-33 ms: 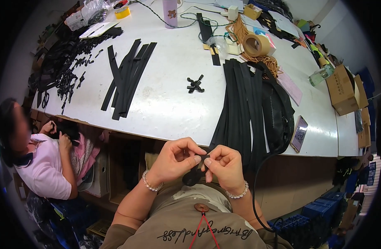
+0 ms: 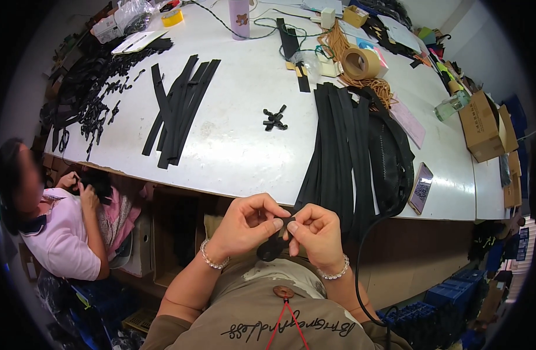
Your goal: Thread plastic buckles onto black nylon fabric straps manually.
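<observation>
Head view: my left hand (image 2: 253, 226) and right hand (image 2: 316, 228) both pinch one black strip (image 2: 270, 249), fingertips narrow, just off the table's (image 2: 233, 169) near edge. Loose black straps (image 2: 337, 154) overhang that edge to the right; small black clips (image 2: 274, 119) lie farther in.

- An open lane crosses the white bench (image 2: 233, 163) ahead of the left hand (image 2: 249, 224), between two groups of black strips, the left bundle (image 2: 176, 119) and the right sheaf (image 2: 333, 154).
- A small cluster of black clips (image 2: 274, 119) interrupts that lane, with room to pass on either side.
- The sheaf and a bulky black bag (image 2: 391, 157) block a low reach rightward.
- A black cable (image 2: 358, 280) loops beside the right hand (image 2: 319, 230).
</observation>
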Demonstrator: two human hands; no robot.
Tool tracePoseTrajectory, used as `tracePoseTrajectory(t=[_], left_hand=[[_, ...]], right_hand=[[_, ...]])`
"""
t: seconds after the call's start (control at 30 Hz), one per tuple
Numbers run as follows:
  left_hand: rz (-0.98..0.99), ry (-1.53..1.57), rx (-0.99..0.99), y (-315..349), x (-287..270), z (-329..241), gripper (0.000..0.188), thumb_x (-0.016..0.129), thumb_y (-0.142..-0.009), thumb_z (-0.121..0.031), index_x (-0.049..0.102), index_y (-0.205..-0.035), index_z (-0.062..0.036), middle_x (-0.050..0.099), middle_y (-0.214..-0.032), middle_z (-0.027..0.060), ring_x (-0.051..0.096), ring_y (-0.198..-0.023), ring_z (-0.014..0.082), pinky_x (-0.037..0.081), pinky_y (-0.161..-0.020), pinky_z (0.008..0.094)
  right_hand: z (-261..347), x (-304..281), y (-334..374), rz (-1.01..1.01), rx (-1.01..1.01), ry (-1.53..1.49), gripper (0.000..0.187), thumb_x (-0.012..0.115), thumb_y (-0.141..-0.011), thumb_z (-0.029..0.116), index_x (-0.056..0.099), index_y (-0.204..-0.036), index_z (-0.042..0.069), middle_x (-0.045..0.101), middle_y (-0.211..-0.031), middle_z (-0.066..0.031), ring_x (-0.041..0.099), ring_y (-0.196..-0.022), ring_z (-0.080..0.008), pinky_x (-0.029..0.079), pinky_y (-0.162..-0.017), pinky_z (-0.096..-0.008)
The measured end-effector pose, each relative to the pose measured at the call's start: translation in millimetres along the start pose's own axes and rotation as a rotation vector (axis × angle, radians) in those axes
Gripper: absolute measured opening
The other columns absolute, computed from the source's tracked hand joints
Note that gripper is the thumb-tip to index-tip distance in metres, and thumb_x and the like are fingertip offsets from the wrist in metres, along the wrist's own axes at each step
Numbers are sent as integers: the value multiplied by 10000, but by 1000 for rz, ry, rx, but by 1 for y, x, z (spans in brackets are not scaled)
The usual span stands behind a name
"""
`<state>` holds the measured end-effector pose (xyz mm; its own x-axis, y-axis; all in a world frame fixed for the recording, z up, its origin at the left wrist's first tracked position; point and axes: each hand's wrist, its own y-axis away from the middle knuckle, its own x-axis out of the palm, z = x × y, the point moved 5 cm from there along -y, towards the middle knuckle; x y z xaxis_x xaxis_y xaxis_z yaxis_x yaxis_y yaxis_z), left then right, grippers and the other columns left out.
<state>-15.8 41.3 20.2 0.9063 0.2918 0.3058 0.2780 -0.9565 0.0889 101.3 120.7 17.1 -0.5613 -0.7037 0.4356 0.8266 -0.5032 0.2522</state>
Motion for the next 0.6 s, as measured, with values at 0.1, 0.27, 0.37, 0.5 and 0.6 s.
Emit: tracePoseTrajectory(t=[0.1,0.27,0.37,0.5,0.6], left_hand=[[6,17,-27,0,2,2,105,595,-805,14,616,-908,15,573,-780,14,542,-695,50,425,-612,180],[-63,73,20,3,2,9,126,593,-813,24,615,-936,35,612,-818,64,595,-730,102,477,-660,216],[-138,100,113,5,4,3,143,593,-832,16,630,-969,14,626,-811,45,556,-693,51,436,-609,184],[-123,66,132,4,2,1,153,605,-823,22,636,-972,15,622,-830,39,558,-732,59,445,-644,193],[-139,-4,175,5,3,0,139,613,-816,19,638,-953,13,620,-849,32,551,-756,55,445,-659,195]], right_hand=[[-1,-1,2,-41,-41,-16,77,536,-837,-29,501,-769,-20,607,-677,-132,541,-433,-107,442,-404,-196],[-2,1,1,-40,-105,-21,42,540,-850,-12,519,-817,-29,611,-740,-137,575,-512,-122,476,-458,-211],[0,0,0,-8,-55,-34,38,538,-855,-5,536,-843,-42,610,-761,-130,583,-537,-128,489,-477,-221],[1,-4,4,4,-77,78,53,561,-863,8,557,-871,-44,594,-730,-65,582,-549,-95,475,-476,-208],[6,0,6,-34,-126,131,28,576,-849,-8,574,-841,-34,577,-714,-39,567,-542,-77,453,-463,-194]])
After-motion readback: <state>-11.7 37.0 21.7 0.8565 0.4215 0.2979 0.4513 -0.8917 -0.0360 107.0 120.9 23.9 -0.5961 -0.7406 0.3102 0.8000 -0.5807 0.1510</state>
